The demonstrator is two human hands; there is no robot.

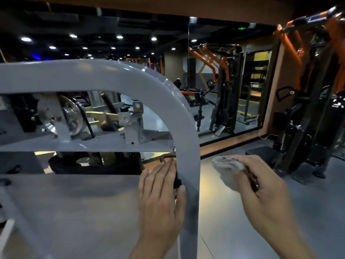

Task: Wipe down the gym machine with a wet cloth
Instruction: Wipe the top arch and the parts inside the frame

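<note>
A grey gym machine frame (130, 77) arches across the view and runs down as an upright post in the middle. My left hand (160, 195) lies flat against the inner side of that post, fingers straight, thumb touching the post next to a small black knob (177, 182). My right hand (261, 189) is just right of the post and apart from it, gripping a bunched white cloth (228, 170). Behind the frame sit a silver pulley (71, 118) and metal brackets on a cross plate.
A large wall mirror (224, 81) stands behind the machine, reflecting orange and black equipment. An orange and black cable station (308, 109) rises at the right, with a black block (261, 154) on the grey floor near it.
</note>
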